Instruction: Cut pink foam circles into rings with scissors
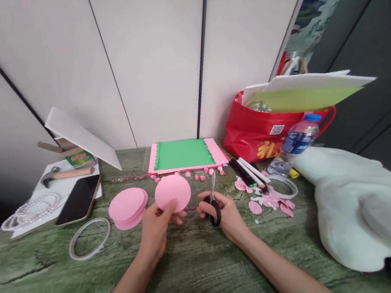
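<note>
My left hand [160, 223] pinches a round pink paper disc [173, 191] at its lower edge, thumb in front. In my right hand [226, 213] is a pair of scissors [214, 205] with black handles, its blades pointing up and away from me, apart from the disc. Left of my left hand lies a stack of pink paper discs [127, 206]. Several small rolled pink paper pieces [202, 177] are scattered beyond my hands. Behind them a green sheet [184, 153] rests on pink sheets [219, 149].
On the left are a tape roll [90, 238], a phone [78, 200], a hammer [68, 174] and beads [33, 211]. To the right are pens [251, 170], pink scraps [272, 200], another tape roll [284, 185], a bottle [299, 141], a red bag [253, 130] and a white plush [349, 195].
</note>
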Available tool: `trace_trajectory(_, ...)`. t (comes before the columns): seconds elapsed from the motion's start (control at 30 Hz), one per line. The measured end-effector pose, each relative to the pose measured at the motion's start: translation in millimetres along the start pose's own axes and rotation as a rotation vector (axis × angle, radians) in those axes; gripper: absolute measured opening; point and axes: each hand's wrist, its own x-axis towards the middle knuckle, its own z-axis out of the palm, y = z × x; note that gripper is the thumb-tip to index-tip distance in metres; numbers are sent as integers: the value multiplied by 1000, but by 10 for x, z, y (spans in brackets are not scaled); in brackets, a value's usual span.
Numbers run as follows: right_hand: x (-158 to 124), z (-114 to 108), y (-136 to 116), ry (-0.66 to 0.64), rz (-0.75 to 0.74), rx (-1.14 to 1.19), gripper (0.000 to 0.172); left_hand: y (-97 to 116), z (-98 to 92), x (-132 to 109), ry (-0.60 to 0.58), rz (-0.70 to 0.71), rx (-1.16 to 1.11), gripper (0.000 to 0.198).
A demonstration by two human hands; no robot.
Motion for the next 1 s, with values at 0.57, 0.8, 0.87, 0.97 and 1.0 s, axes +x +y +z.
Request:
trace_trajectory(0.57,-269,171,-91,-523,133,86,45,-2,26,-169,-14,83,105,27)
trace_trajectory(0.8,-265,212,-124,-550,120,163,38,14,60,-208,-51,92,201,27)
trace_trajectory(0.87,-263,219,-124,-556,118,178,37,11,63,-214,-55,97,212,26)
trace_trajectory(0.97,-270,230,-126,-537,112,215,36,4,66,-217,-46,99,226,26)
trace_trajectory(1.0,-275,232,-126,-533,113,228,35,0,65,-218,-43,99,225,26)
